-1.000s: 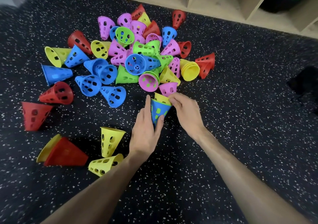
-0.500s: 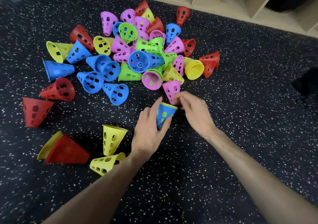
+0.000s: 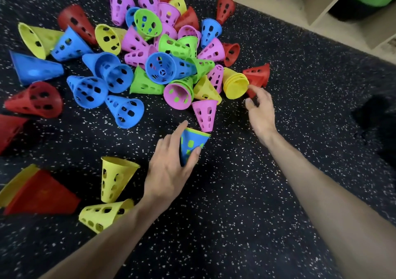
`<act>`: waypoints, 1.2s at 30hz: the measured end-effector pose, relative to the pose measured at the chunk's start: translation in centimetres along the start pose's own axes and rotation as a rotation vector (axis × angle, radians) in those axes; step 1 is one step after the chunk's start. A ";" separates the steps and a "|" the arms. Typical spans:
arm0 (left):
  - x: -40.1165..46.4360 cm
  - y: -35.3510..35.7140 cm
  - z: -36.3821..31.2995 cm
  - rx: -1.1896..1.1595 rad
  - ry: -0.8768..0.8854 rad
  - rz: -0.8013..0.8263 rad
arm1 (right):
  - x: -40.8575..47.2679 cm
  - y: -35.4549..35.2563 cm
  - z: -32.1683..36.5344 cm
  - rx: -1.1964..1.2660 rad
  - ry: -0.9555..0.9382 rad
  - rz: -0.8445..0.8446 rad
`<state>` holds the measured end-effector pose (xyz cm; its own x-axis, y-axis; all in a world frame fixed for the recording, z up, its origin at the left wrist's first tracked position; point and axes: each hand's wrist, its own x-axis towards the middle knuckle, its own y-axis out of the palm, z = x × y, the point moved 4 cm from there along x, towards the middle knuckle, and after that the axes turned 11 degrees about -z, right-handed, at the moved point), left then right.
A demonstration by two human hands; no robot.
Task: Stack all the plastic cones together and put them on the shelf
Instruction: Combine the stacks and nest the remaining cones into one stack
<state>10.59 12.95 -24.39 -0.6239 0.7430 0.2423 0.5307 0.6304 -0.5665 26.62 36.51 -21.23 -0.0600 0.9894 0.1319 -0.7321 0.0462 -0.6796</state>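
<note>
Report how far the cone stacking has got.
Barely started. Done: a few nested groups, like the yellow stack in the pile and the blue cone with yellow inside. In hand: the left hand grips that blue cone; the right hand reaches toward a red cone at the pile's edge. Left: dozens of loose cones on the floor; no cones visible on the shelf.

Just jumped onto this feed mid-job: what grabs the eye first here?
A bright heap of perforated plastic cones in pink, blue, green, yellow and red sprawls over the dark speckled floor at upper left. Below it, the left hand grips a blue cone stack, mouth up, with yellow nested inside. The right hand reaches toward the red cones at the heap's right edge.
</note>
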 end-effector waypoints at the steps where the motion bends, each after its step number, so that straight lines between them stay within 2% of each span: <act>1: 0.0 0.0 0.0 0.001 0.011 -0.003 | 0.5 0.2 0.0 0.020 0.025 -0.014; 6: 0.1 0.1 -0.1 0.026 0.075 -0.005 | 1.5 1.4 0.2 0.041 0.105 0.022; 11: 0.1 0.0 0.0 0.023 0.076 0.004 | 0.6 1.5 0.9 0.065 0.059 -0.176; 15: 0.3 0.2 0.0 0.023 0.090 -0.022 | -0.5 0.0 1.5 -0.023 0.004 -0.372; 19: 0.3 0.3 0.2 0.004 0.083 0.018 | -2.1 -2.4 1.9 -0.104 0.009 -0.453; 23: 0.6 -0.6 -0.3 -0.144 -0.081 0.089 | -4.4 -4.6 2.7 -0.147 0.031 -0.422; 29: 0.9 -5.3 -4.6 -0.156 0.028 0.167 | -7.7 -9.5 8.5 0.055 -0.034 -0.332; 32: 1.0 -8.9 -6.3 -0.208 0.067 0.184 | -10.4 -11.1 14.1 0.164 -0.134 -0.187; 36: -0.4 -14.7 -7.3 -0.239 0.101 0.178 | -15.3 -12.1 20.2 0.248 -0.178 0.048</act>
<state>7.19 4.96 -10.42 -0.4554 0.8574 0.2397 0.7538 0.5146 -0.4087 22.69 18.03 -0.42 -0.2006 0.9492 0.2425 -0.8674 -0.0570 -0.4943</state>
